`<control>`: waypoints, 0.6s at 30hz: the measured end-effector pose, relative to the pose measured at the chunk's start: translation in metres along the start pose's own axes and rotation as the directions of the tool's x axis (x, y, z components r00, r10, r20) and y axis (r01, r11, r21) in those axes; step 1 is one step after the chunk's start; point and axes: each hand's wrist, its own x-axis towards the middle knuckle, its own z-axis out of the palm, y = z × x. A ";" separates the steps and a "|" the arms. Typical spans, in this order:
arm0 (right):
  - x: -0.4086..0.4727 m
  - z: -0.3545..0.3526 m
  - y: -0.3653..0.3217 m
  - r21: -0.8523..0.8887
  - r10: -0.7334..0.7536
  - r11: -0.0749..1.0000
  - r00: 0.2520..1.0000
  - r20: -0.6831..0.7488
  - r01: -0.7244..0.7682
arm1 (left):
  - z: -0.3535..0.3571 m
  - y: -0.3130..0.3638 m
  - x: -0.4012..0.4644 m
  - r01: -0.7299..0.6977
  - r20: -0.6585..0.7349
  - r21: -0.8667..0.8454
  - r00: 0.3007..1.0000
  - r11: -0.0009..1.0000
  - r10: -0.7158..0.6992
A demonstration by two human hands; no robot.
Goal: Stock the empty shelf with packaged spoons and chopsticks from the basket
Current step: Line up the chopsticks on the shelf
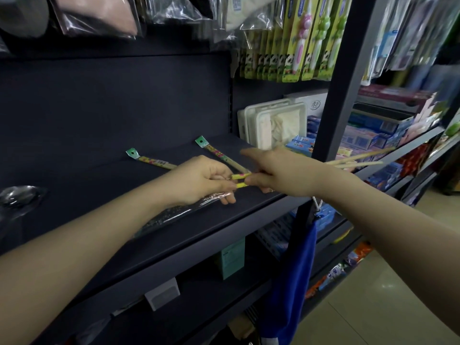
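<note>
In the middle of the frame both hands are meeting over the dark shelf. The left hand is gripping the yellow ends of a chopstick pack between curled fingers and thumb, while a second clear pack is lying under its palm and wrist, running down toward the lower left; whether the lower fingers are holding that pack or only resting on it cannot be told. The right hand is closing around the same chopsticks from the right, with its index finger stretching out toward the left, and the pale wooden tips are sticking out past the wrist toward the right of the frame, blurred. Behind the hands, two packs are already lying on the shelf: one left of centre and one just above the left hand, each with a green header tag pointing to the upper left. A white box is sitting at the shelf's right end, right of centre. Toothbrush cards are hanging at the top, right of centre. A blue cloth is hanging below the shelf edge in the lower middle. No basket is showing.
</note>
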 end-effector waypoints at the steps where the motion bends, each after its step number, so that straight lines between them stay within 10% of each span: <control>1: 0.001 -0.001 0.001 0.023 0.010 1.000 1.000 0.013 -0.010 | 0.000 0.000 0.000 -0.002 -0.009 -0.012 1.000 1.000 0.002; 18: 0.004 -0.005 -0.021 -0.179 0.009 0.984 0.996 -0.083 -0.023 | -0.004 0.002 -0.008 0.028 -0.027 -0.203 0.999 0.979 -0.034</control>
